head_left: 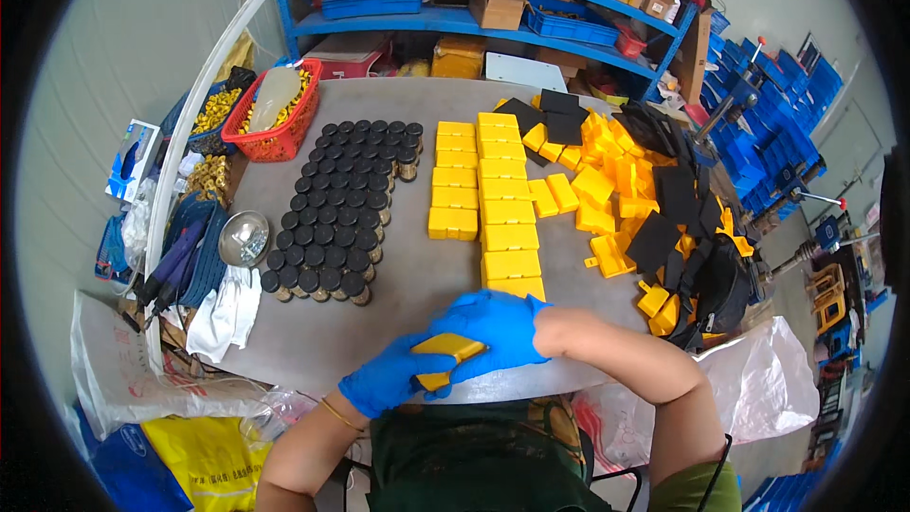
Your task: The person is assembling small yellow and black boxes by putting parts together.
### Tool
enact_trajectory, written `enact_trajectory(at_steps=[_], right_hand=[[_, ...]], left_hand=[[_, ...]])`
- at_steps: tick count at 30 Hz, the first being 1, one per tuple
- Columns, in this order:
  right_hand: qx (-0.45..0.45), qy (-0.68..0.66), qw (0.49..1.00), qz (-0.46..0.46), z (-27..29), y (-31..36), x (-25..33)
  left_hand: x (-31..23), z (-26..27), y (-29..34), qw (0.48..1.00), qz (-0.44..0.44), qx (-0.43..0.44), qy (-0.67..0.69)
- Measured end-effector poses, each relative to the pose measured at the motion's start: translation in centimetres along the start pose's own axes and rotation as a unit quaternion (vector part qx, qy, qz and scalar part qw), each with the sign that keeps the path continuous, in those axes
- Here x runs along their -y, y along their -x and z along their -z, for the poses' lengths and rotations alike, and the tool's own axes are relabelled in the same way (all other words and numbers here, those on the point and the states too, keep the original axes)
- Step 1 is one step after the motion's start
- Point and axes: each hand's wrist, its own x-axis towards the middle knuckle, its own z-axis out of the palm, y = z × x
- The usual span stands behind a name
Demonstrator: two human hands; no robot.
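Both my hands wear blue gloves and meet at the table's near edge around one yellow plastic box (451,349). My left hand (391,375) grips the box from its left side, fingers wrapped round it. From above and the right, my right hand (495,330) closes over the same box, hiding part of it. Just beyond my hands, two columns of yellow boxes (508,212) run away from me, the right column longer. To their left stand rows of small jars with black lids (334,204), packed close together.
Loose yellow boxes (597,185) and black foam sheets (654,242) are heaped at the right. A red basket (275,147) of brass-coloured parts and a metal bowl (245,238) sit at the left, with a white cloth (224,313). Blue shelving (445,21) stands behind the table.
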Motion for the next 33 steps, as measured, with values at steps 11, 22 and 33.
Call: enact_trajectory(at_steps=[11, 22, 33], right_hand=[[0.065, 0.265, 0.960, -0.069, -0.1, -3.8, -2.5], [-0.432, 0.023, 0.816, -0.383, 6.4, -3.0, -11.3], [-0.113, 0.248, 0.862, -0.427, 4.4, 1.5, -20.6]], left_hand=[[-3.1, 1.3, -2.9, 0.954, -0.154, -0.177, -0.187], [-0.4, 6.0, -8.5, 0.934, -0.301, -0.129, -0.140], [-3.1, -1.5, -6.0, 0.940, -0.284, -0.170, -0.083]])
